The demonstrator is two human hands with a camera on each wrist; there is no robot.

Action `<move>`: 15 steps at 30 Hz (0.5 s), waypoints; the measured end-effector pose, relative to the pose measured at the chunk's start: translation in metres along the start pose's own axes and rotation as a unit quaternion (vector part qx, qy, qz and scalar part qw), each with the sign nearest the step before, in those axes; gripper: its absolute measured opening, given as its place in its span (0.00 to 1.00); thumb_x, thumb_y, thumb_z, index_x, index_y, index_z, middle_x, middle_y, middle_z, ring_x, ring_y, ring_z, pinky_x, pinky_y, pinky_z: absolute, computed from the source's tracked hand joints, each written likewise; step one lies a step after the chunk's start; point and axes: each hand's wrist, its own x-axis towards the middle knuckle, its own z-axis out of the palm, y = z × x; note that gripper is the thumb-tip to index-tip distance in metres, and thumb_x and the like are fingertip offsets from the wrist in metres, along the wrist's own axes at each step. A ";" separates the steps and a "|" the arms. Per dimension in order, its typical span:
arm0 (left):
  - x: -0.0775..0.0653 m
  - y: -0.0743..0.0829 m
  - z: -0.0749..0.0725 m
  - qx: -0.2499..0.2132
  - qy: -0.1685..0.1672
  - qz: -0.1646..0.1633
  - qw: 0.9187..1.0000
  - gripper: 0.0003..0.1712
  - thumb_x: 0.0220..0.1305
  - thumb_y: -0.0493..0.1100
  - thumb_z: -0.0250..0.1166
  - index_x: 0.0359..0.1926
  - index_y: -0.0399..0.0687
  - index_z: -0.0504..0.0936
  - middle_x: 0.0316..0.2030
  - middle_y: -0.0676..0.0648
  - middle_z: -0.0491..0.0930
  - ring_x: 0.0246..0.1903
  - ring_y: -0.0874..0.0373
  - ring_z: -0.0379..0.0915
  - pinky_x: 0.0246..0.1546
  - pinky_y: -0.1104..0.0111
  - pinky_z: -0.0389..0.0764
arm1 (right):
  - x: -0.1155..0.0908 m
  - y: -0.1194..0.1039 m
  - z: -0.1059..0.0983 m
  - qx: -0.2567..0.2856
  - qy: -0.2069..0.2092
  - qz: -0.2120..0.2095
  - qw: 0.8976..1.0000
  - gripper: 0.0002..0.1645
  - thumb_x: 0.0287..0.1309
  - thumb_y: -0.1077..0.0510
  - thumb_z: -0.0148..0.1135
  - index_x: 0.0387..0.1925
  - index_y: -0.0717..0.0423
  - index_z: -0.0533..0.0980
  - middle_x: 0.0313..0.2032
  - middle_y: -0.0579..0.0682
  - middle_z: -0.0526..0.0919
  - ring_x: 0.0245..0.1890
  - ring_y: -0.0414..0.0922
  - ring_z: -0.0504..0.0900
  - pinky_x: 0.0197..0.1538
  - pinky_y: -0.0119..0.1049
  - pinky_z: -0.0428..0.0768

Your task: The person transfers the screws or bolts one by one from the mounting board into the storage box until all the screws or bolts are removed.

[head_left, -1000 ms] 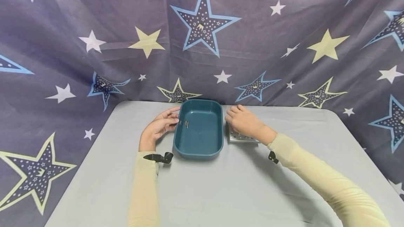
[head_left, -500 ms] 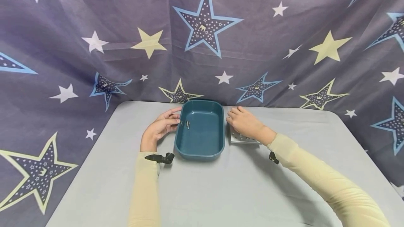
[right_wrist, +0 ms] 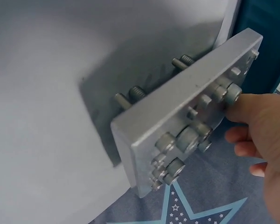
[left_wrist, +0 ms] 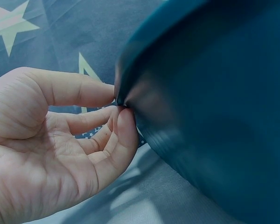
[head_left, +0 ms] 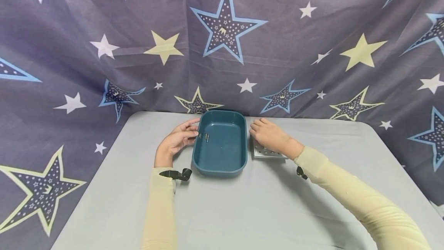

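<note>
My left hand (head_left: 175,142) pinches the left rim of a teal plastic tray (head_left: 219,171) between thumb and fingers; the wrist view shows the tray wall (left_wrist: 214,116) close up. Small brassy and silver screws (head_left: 206,137) lie inside the tray near its left wall. To the tray's right, my right hand (head_left: 272,136) covers much of a silver metal block (head_left: 268,154). In the right wrist view, its curled fingers (right_wrist: 245,108) are at a socket-head bolt (right_wrist: 233,93) near one end of the block; the fingertips are partly hidden. Several other bolts (right_wrist: 187,137) and pins stick out of the block.
A light grey cloth-covered table (head_left: 222,211) lies under everything. Behind it hangs a dark star-patterned curtain (head_left: 277,41). Black camera straps (head_left: 177,174) sit at the wrists, over cream sleeves (head_left: 159,211).
The whole view has shifted slightly right. Both hands keep their places at the tray and the block, with barely any finger movement visible.
</note>
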 end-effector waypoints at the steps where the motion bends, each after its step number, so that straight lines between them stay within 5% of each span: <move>1: 0.000 0.000 0.000 0.001 0.000 0.000 1.000 0.39 0.71 0.25 0.51 0.79 0.35 0.49 0.37 0.57 0.77 0.37 0.66 0.78 0.42 0.69 0.81 | 0.000 0.000 -0.001 -0.002 -0.001 -0.001 1.000 0.07 0.57 0.64 0.66 0.39 0.59 0.82 0.39 0.52 0.83 0.45 0.50 0.77 0.55 0.43 0.75; 15: -0.001 0.000 0.001 0.003 0.009 -0.001 1.000 0.39 0.71 0.25 0.51 0.79 0.37 0.51 0.38 0.56 0.76 0.35 0.66 0.78 0.39 0.70 0.80 | 0.000 -0.003 -0.002 -0.024 -0.022 0.004 0.999 0.09 0.56 0.64 0.70 0.41 0.59 0.82 0.40 0.52 0.83 0.44 0.50 0.76 0.49 0.41 0.73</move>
